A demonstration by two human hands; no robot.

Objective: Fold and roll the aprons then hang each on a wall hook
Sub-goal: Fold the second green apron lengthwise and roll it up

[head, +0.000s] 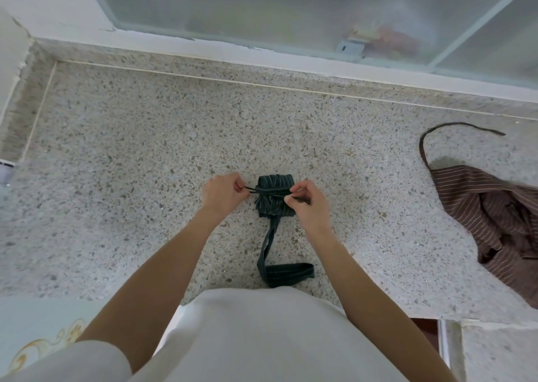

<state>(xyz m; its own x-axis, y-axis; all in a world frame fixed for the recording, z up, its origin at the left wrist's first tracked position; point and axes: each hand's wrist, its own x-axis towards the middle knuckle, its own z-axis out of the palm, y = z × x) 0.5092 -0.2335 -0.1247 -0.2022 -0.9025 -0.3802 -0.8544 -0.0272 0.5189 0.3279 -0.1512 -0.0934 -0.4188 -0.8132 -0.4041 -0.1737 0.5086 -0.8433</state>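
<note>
Dark green pinstriped apron (274, 195), rolled into a chunky little bundle, sits mid-worktop (131, 149) right between the two hands, with its flat neck strap (279, 268) trailing back toward the person in a loop. Left hand (222, 194) has a tight pinch grip on one end of the thin tie cord (269, 191) and the right hand (310, 201) pinches the other end, cord cinched across the roll. Speckled terrazzo-looking stone underneath, and a crumpled brown striped apron (489, 210) lies well off to the right, its own string curling away.
</note>
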